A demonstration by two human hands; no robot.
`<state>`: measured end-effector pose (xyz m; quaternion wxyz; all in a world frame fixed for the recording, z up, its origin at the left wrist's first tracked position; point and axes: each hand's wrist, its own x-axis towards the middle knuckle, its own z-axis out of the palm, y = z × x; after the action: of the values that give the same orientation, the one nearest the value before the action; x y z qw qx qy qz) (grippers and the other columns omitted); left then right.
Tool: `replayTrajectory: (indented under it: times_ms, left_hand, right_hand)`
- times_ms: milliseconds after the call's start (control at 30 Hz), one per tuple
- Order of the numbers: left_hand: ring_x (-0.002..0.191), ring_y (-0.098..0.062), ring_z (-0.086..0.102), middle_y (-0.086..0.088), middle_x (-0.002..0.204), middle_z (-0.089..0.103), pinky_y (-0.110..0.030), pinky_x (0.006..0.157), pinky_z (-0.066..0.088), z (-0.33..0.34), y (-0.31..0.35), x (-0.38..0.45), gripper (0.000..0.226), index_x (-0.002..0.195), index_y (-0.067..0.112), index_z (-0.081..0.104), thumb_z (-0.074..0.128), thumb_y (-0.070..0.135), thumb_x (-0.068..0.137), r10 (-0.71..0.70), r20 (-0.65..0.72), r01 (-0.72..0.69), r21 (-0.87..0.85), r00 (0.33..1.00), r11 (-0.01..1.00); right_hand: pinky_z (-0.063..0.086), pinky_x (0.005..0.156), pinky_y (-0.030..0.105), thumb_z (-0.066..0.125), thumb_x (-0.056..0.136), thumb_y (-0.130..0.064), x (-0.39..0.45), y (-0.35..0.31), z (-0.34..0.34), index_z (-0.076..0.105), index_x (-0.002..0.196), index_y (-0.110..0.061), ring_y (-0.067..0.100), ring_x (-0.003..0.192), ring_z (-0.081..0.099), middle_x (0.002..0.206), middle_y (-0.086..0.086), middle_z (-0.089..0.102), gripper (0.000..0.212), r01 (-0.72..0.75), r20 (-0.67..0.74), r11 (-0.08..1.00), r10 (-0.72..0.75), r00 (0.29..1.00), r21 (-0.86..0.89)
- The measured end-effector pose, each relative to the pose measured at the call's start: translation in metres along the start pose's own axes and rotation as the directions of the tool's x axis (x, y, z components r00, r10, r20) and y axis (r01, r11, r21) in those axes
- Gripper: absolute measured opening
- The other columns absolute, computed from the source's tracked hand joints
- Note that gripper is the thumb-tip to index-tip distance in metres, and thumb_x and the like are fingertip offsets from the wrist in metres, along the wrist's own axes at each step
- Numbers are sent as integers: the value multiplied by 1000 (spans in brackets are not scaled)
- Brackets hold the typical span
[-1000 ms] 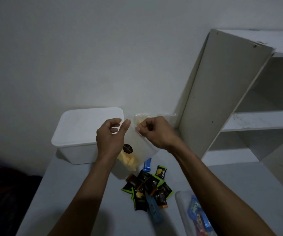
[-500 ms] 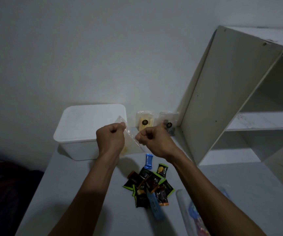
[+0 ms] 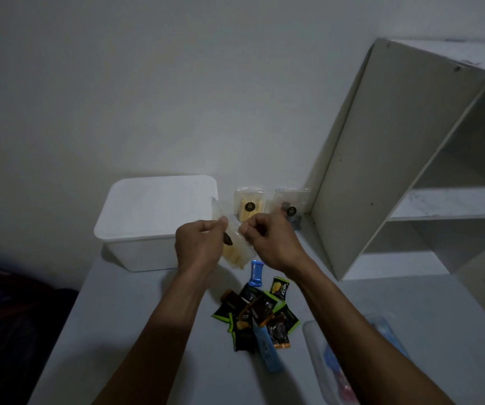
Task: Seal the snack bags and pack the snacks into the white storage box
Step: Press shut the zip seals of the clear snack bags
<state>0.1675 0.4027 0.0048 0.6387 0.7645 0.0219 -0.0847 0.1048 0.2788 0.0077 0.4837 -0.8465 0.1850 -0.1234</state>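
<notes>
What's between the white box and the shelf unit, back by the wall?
In the head view, two clear snack bags stand there: one with yellow sticks nearer the white box, one with dark pieces beside the shelf unit.

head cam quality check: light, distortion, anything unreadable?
Head view: dim, flat light with a grey cast; soft shadows under the forearms on the table. Wide-angle bend tilts the shelf unit. The clear snack bag pinched between left hand and right hand is low-contrast. Small packets show little readable print; bottom-right corner is blurred.
</notes>
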Motion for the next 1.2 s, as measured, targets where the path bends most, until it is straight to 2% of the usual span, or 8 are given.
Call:
replayTrajectory:
  times_ms: [100, 167, 267, 367, 500, 733, 1000, 1200]
  left_hand:
    - [92, -11, 60, 4, 108, 65, -23, 72, 45, -9, -3, 11, 26, 109, 21, 67, 67, 38, 90, 112, -38, -112, 23, 993, 994]
    - [99, -13, 57, 5, 116, 59, -24, 78, 45, -15, -4, 19, 33, 124, 27, 61, 64, 36, 93, 193, 80, -197, 44, 978, 979]
    - [92, -3, 62, 14, 100, 70, -24, 79, 46, -16, -1, 21, 12, 102, 31, 72, 65, 29, 93, 273, 230, -265, -64, 934, 962]
    - [82, 3, 63, 17, 83, 73, -24, 78, 47, -9, -1, 18, 10, 84, 31, 75, 68, 27, 91, 244, 196, -217, -149, 950, 965]
    - [83, -2, 60, 15, 81, 69, -31, 88, 48, 1, -5, 16, 8, 82, 27, 74, 70, 26, 89, 104, 144, -64, -258, 984, 964]
    - [86, -4, 63, 8, 93, 73, -20, 76, 47, 22, -26, 15, 4, 90, 27, 75, 73, 27, 86, 98, 95, -79, -186, 991, 979]
    - [84, -4, 69, 10, 87, 75, -26, 82, 54, 74, -50, 45, 10, 89, 27, 74, 76, 19, 84, 53, 60, -46, -125, 997, 991]
    - [82, 0, 65, 9, 87, 70, -21, 78, 53, 128, -43, 99, 20, 106, 12, 74, 73, 15, 87, 59, -11, -59, -82, 998, 995]
  right_hand:
    - [50, 67, 25, 60, 96, -24, -1, -8, -29, 69, 86, -14, 7, 69, 57, 76, -2, 65, 17, 25, 92, 998, -19, 996, -65]
    - [49, 69, 28, 59, 97, -24, 0, -13, -49, 69, 86, -14, 10, 74, 56, 84, 7, 68, 18, 25, 169, 997, -11, 986, -78]
    - [49, 69, 27, 59, 97, -19, 3, -16, -70, 69, 88, -9, 11, 77, 58, 87, 11, 70, 17, 41, 225, 994, -17, 974, -103]
    - [51, 68, 28, 61, 96, -26, 2, -15, -81, 71, 92, -11, 12, 79, 62, 90, 10, 71, 18, 24, 193, 1000, -21, 981, -17]
    - [54, 72, 30, 70, 87, -36, -8, 10, -84, 69, 107, -16, 15, 90, 65, 103, 5, 71, 29, -29, 105, 992, 16, 994, 121]
    - [59, 64, 30, 70, 89, -23, -14, 66, -55, 70, 85, -8, 12, 69, 64, 78, 10, 69, 15, -32, -229, 970, 88, 969, 239]
    - [59, 71, 40, 70, 89, -20, 28, 110, -56, 73, 89, -9, 28, 77, 68, 81, 13, 71, 11, -84, -293, 956, 168, 941, 280]
    - [60, 77, 46, 69, 90, -22, 100, 134, -62, 71, 80, -23, 20, 79, 70, 78, 1, 73, 10, -122, -309, 957, 204, 929, 265]
